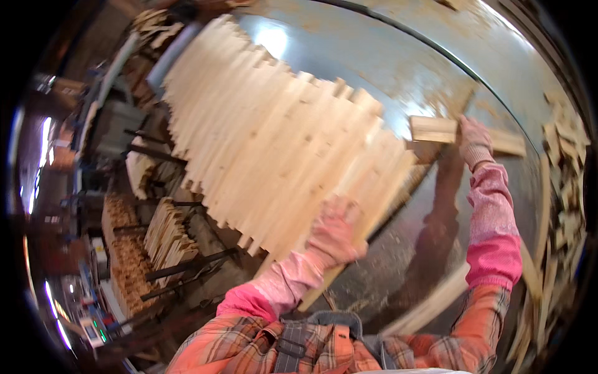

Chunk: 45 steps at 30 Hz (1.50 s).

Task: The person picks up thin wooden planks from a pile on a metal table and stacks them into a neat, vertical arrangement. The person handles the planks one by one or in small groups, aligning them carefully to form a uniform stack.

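A broad row of pale wooden strips (268,143) lies side by side across a shiny metal table, their ends uneven. My left hand (336,230), in a light pinkish glove, rests on the near right strips with its fingers stretched over the wood and the thumb by the outer edge. Farther right, my right hand (476,138) is gloved as well and closed around the middle of a short wooden board (434,129). That board lies crosswise over the metal surface, its two ends showing on either side of the hand. Its fingertips are partly hidden.
Sawdust covers parts of the metal table (398,62). A heap of wood offcuts (567,181) lines the right side. Another plank (430,302) lies near my right arm. On the left, stacked wooden pieces (168,234) stand beside dark metal bars (187,265).
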Motion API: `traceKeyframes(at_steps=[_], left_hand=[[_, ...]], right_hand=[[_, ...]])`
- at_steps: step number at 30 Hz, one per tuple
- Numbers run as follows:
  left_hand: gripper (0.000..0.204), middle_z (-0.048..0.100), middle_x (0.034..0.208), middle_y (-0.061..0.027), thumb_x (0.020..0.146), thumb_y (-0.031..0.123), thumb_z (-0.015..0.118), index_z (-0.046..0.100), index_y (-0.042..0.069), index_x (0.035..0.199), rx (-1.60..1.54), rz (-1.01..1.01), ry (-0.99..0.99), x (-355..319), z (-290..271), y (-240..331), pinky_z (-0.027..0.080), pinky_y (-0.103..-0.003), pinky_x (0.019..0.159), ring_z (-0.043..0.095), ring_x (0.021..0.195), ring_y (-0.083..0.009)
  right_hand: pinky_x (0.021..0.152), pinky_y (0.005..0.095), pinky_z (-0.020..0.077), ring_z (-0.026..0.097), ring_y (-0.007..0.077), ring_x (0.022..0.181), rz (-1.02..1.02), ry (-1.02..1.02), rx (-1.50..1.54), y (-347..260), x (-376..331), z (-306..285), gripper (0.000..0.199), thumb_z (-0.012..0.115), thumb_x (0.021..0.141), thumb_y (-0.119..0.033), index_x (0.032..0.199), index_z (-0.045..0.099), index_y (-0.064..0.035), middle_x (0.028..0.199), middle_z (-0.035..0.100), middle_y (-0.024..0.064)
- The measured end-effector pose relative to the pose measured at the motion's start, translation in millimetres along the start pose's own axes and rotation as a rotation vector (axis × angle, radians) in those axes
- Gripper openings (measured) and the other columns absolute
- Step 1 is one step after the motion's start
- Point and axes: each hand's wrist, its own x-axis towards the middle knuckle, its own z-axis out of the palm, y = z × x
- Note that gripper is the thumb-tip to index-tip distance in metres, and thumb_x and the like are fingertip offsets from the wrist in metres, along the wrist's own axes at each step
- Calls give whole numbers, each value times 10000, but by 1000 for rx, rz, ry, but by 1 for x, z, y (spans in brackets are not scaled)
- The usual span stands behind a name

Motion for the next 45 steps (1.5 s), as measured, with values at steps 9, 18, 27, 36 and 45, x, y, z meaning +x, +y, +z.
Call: traceKeyframes(at_steps=[9, 18, 27, 36, 45], left_hand=[[922, 352, 1581, -213, 776, 500, 724, 441, 25, 1513, 166, -25, 1, -3, 7, 10, 186, -528, 1250, 261, 1499, -429], [920, 318, 1619, -230, 801, 476, 731, 414, 31, 1541, 133, -16, 42, -13, 8, 14, 164, -508, 1264, 240, 1526, -421], [859, 395, 1561, -250, 814, 448, 735, 451, 23, 1504, -139, 69, 108, -29, 6, -1, 223, -478, 1243, 319, 1469, -417], [886, 326, 1597, -313, 829, 375, 626, 356, -97, 1528, 121, 190, -143, -47, 9, 15, 166, -508, 1266, 273, 1518, -439], [801, 414, 1548, -268, 808, 258, 588, 400, -95, 1502, -6, 208, 57, -32, 39, -4, 215, -505, 1251, 341, 1478, -416]], right_hand=[[1152, 439, 432, 509, 370, 1360, 78, -294, 165, 16, -241, 32, 724, 745, 832, -207, 1494, 465, -113, 1471, 508, 174], [966, 458, 596, 656, 342, 1186, 976, -164, 468, -25, -280, 24, 834, 815, 842, -277, 1505, 377, -26, 1323, 606, 225], [991, 477, 521, 665, 409, 1159, 404, -265, 1096, -180, -354, 24, 592, 692, 881, -279, 1422, 542, -90, 1256, 678, 235], [857, 519, 508, 670, 490, 975, 292, -256, 969, -186, -244, 52, 631, 537, 960, -544, 1000, 707, 62, 974, 710, 309], [698, 471, 543, 713, 385, 698, 288, -161, 743, -185, -216, 83, 722, 551, 949, -611, 867, 718, 86, 707, 678, 259]])
